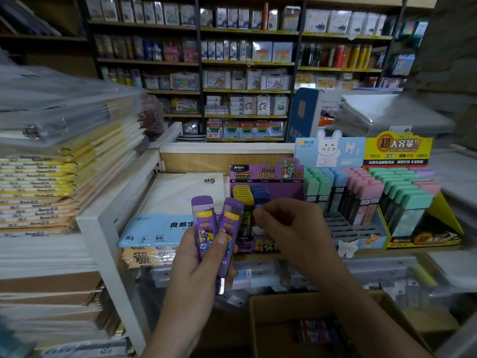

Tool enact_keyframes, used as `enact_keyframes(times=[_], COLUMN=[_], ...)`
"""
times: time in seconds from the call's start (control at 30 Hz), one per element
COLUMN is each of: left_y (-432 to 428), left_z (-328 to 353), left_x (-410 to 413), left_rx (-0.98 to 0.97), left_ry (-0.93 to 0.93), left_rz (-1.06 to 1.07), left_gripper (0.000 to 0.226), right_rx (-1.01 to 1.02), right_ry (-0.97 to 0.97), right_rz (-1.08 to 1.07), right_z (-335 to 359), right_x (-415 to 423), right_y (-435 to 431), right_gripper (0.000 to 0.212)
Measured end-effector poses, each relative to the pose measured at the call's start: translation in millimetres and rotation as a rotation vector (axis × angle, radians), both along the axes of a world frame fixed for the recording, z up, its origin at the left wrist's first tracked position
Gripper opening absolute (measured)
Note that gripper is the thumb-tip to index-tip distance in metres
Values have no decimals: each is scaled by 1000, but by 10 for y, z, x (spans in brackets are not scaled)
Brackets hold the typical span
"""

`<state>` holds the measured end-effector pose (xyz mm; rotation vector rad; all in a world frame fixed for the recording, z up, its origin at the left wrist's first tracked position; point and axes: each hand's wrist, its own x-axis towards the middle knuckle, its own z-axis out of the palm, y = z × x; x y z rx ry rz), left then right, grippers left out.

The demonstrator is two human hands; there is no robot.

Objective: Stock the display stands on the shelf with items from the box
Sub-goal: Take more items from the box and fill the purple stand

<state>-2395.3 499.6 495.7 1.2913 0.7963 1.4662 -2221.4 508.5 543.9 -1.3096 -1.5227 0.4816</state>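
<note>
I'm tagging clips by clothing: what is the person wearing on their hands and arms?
Nothing visible. The left hand and right hand are bare: no gloves, rings or watch. Both forearms are uncovered down to the frame's edge, so no sleeve shows.

A wooden shelf (413, 250) carries, from left to right, a stack of B5 notebooks (175, 202), a purple display stand (265, 174), a pale blue rabbit stand (333, 156) and a yellow stand (397, 148), side by side.

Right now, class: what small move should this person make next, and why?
Probably the right hand should take one purple case from the left hand and slot it into the purple display stand: the left hand grips two, fanned out, and the right hand hovers at the stand.
</note>
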Motion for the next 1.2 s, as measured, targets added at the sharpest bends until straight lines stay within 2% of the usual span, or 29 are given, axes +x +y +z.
enact_keyframes(times=[0.13,0.33,0.5,0.63,0.73,0.9,1.07,1.2], left_y=[-23,-35,-27,2,16,21,23,32], left_z=[18,2,-30,-45,-18,25,30,32], left_x=[94,225,296,321,353,431,481,502], left_rx=[11,12,-14,-34,-33,-31,-38,-43], left_ry=[17,15,-12,-29,-48,-63,-50,-33], left_rz=[-5,-45,-65,-71,-71,-35,-30,-14], left_gripper=[13,14,29,27,28,24,16,16], right_rx=[-102,-138,-155,-85,-4,73,42,19], right_ry=[73,250,386,426,374,100,-1,-7], right_rz=[103,181,188,149,73,-143,-156,-111], right_z=[-24,-52,4,132,245,325,291,264], right_x=[4,17,159,396,600,794,789,692], right_y=[-82,-130,-150,-137,-99,64,239,330], right_gripper=[26,23,18,23,15,10,6,7])
